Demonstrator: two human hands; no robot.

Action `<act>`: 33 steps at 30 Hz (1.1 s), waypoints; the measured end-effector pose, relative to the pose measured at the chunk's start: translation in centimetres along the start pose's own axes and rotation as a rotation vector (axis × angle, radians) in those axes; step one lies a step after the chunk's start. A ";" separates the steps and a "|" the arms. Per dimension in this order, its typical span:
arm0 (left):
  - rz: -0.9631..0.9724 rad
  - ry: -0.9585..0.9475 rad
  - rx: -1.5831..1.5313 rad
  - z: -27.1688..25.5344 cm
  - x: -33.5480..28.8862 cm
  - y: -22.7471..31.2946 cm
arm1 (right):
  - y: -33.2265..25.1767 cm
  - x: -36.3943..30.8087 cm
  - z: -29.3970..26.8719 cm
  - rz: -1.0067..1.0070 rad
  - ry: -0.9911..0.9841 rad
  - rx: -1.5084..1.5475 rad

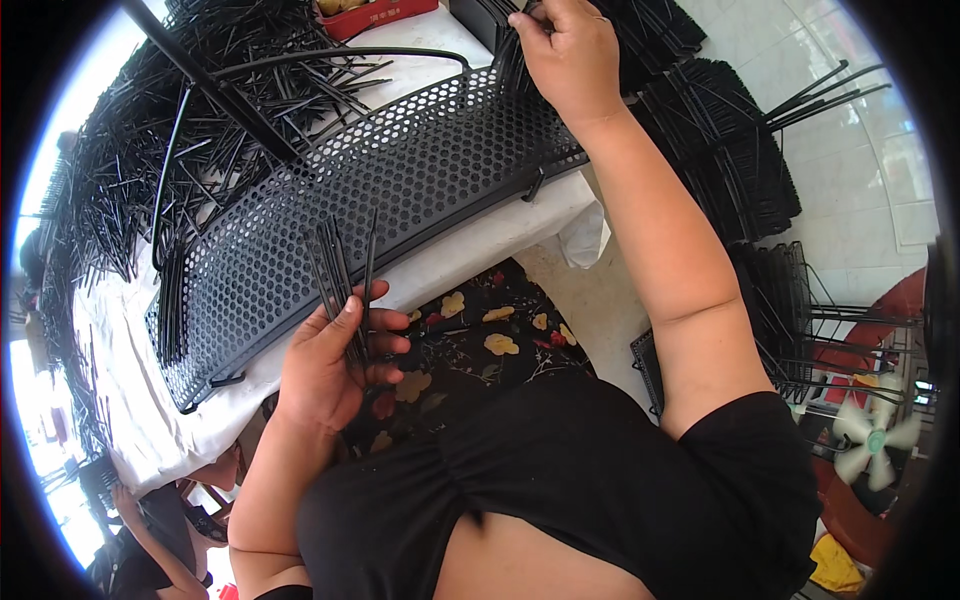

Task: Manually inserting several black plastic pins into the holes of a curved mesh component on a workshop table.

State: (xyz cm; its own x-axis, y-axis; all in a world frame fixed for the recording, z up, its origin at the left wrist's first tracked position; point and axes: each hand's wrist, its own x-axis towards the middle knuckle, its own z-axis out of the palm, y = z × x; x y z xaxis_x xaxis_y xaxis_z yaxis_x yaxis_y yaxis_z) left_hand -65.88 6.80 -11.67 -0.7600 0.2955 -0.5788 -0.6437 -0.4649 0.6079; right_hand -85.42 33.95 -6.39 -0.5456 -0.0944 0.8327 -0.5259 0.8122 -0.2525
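In my left hand is a small bunch of thin black strips, standing upright between thumb and palm; one strip leans apart from the others. This hand is in front of the near edge of a long, curved black perforated panel with round holes. My right hand is at the panel's far right end, its fingers bent together next to a cluster of black strips. What those fingers hold, if anything, I cannot make out. Another upright cluster of black strips stands at the panel's left end.
A large heap of loose black strips covers the far left of the white-covered table. A black bar slants over the panel. A red tray sits at the back. Stacked black panels and a fan are at right; another person's arm shows lower left.
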 end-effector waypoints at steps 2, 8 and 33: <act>-0.018 0.004 0.018 -0.2 0.0 0.0 | -0.3 0.1 0.0 -0.001 -0.004 -0.021; -0.011 0.029 0.035 -0.1 0.0 0.1 | -0.1 0.1 0.1 0.069 -0.074 -0.011; 0.097 -0.064 0.355 1.9 -0.4 -0.9 | -12.0 -10.1 -1.6 0.803 -0.771 1.252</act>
State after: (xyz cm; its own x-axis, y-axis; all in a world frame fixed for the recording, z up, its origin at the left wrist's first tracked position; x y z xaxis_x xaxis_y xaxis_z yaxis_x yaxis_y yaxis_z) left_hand -65.19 8.67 -10.99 -0.8161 0.3213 -0.4804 -0.5504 -0.1784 0.8156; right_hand -72.61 26.10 -10.97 -0.8872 -0.4610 -0.0188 0.0736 -0.1013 -0.9921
